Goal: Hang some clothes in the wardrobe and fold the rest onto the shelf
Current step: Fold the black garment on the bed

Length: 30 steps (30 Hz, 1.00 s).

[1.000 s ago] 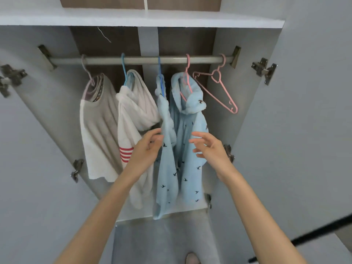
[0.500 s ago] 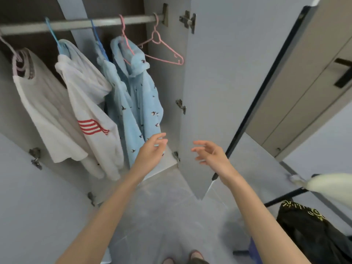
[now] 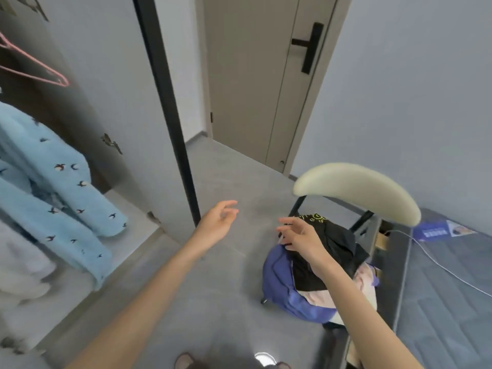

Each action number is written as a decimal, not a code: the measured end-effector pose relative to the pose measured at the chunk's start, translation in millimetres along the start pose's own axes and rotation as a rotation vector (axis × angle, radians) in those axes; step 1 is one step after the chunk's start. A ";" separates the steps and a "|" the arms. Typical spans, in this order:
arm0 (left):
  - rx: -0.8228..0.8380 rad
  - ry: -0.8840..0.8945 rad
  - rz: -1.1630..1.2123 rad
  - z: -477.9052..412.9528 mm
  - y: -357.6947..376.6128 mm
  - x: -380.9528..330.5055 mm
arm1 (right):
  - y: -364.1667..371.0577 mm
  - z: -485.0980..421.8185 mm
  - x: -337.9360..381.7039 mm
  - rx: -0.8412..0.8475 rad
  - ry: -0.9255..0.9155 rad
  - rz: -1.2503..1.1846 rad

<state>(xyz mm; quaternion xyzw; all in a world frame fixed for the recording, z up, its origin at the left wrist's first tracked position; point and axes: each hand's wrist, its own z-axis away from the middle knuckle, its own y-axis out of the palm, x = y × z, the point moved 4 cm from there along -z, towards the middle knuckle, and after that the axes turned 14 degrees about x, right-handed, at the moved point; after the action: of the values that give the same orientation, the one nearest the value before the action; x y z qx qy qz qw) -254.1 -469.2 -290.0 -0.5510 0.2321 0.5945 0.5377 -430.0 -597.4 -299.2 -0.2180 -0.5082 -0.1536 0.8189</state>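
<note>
Clothes [image 3: 342, 245], a heap of black, purple and pink fabric, lie on the black-framed chair with a cream backrest [image 3: 356, 190]. The right hand [image 3: 303, 238] hovers just over them and the left hand [image 3: 218, 222] is nearby above the floor, both empty with fingers loosely spread.

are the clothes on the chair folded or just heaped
Heaped, not folded: the black garment lies crumpled over purple fabric and pale pink fabric on the chair.

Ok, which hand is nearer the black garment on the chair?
Right: the right hand hovers over the black garment; the left hand is apart, off to its left.
</note>
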 end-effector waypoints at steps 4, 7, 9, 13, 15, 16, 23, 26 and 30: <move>0.098 -0.020 0.007 -39.9 95.7 -16.7 | -76.7 25.4 -59.5 -0.046 0.057 0.100; 0.152 -0.078 -0.014 -61.8 152.6 -14.7 | -121.8 39.9 -105.4 -0.089 0.135 0.133; 0.189 -0.129 -0.039 -72.4 181.3 -8.5 | -145.6 46.5 -133.3 -0.124 0.195 0.140; 0.254 -0.200 -0.087 -95.8 224.7 3.7 | -181.7 49.9 -178.7 -0.219 0.285 0.091; 0.278 -0.218 -0.121 -108.6 240.3 10.2 | -194.0 47.6 -197.8 -0.271 0.326 0.061; 0.288 -0.228 -0.137 -115.5 247.1 14.5 | -199.1 45.0 -206.9 -0.281 0.352 0.054; 0.311 -0.342 -0.145 -154.8 283.2 85.1 | -217.7 -4.9 -270.0 -0.300 0.434 0.025; 0.268 -0.420 -0.077 -158.5 294.9 127.8 | -220.7 -29.2 -297.5 -0.314 0.445 -0.017; 0.214 -0.504 -0.045 -157.2 313.1 183.1 | -225.2 -57.4 -336.9 -0.360 0.443 0.014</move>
<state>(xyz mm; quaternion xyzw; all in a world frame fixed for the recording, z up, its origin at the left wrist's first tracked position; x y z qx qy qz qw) -436.6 -633.9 -599.6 -0.3308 0.1404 0.6726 0.6469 -639.6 -809.9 -579.3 -0.3246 -0.2798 -0.2798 0.8591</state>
